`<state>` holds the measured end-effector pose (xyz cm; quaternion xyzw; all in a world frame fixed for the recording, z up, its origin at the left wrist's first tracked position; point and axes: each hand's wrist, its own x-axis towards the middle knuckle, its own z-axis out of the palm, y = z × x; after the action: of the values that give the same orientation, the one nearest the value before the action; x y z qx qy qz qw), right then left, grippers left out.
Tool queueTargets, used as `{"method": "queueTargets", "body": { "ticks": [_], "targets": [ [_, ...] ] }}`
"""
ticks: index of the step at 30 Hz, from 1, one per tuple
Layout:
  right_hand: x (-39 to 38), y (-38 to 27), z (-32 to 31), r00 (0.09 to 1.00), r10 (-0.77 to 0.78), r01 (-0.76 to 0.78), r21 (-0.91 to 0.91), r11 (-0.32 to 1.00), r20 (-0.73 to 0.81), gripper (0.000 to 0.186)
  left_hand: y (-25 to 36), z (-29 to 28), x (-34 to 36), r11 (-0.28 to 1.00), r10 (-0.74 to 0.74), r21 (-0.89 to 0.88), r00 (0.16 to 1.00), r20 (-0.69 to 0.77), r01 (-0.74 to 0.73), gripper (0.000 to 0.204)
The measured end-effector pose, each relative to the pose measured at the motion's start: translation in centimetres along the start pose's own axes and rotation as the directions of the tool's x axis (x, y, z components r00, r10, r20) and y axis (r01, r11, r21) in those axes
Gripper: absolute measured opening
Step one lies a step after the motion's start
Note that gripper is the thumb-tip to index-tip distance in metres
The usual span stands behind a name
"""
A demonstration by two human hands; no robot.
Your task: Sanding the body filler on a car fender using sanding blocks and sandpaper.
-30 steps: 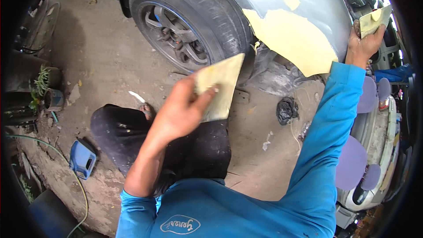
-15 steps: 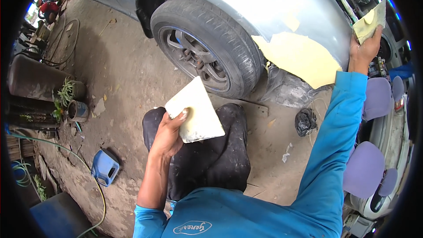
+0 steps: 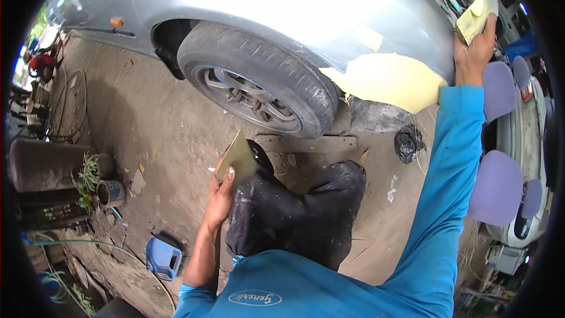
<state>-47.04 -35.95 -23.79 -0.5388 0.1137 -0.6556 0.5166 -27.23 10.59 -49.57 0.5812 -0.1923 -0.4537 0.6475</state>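
Note:
My left hand (image 3: 220,201) grips a flat square putty board (image 3: 236,158) by its edge, thumb on top, above my left knee. The board is tilted steeply, so its face shows narrowly. Out at the upper right, my right hand (image 3: 474,54) is closed on a flat spreader (image 3: 480,10) with a lump of yellow putty on it. That hand is raised beside the corner of the silver car (image 3: 318,6); whether it touches the car I cannot tell. A broad pale yellow putty patch (image 3: 388,79) covers the lower body behind the tyre (image 3: 259,70), with a smaller patch above it.
Below the patch lie crumpled plastic sheeting (image 3: 376,116) and a black plastic bag (image 3: 408,144). A flat strip (image 3: 306,142) lies by the tyre. At left are a cut blue container (image 3: 163,257), a hose (image 3: 120,246) and a potted plant (image 3: 110,193). Purple seats (image 3: 496,188) stand right.
The board in my left hand has tipped from facing up to nearly edge-on. The view has shifted, and my knees have spread apart. My right hand still holds the spreader up.

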Motion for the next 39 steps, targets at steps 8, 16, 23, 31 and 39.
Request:
{"method": "queueTargets", "body": {
  "ticks": [8, 16, 23, 31, 39],
  "targets": [
    [0.7, -1.0, -1.0, 0.998, -0.050, 0.044, -0.186, 0.981, -0.028, 0.038, -1.1, -5.8, 3.4, 0.475, 0.228, 0.836, 0.956, 0.187, -0.277, 0.068],
    [2.4, -0.6, -3.9, 0.998, -0.011, 0.021, -0.164, 0.986, 0.058, 0.035, -8.7, -4.6, 1.1, 0.129, -0.008, 0.923, 0.930, 0.368, -0.364, 0.079],
    [0.4, 0.0, 0.2, 0.993, -0.094, 0.076, -0.209, 0.975, -0.077, 0.036, -2.6, -5.8, 0.2, 0.973, -0.140, 0.204, 0.981, 0.133, 0.111, 0.057],
    [-1.3, 0.3, 1.9, 0.998, -0.027, 0.024, -0.061, 0.998, -0.048, 0.040, 4.2, 3.1, 2.1, 0.584, 0.130, -0.802, 0.990, -0.061, -0.126, 0.091],
    [-0.9, -0.6, 1.9, 0.984, 0.018, -0.005, -0.076, 0.997, 0.175, 0.043, 2.8, 11.7, 1.7, 0.521, 0.268, -0.813, 0.954, -0.135, -0.261, 0.076]
  ]
}}
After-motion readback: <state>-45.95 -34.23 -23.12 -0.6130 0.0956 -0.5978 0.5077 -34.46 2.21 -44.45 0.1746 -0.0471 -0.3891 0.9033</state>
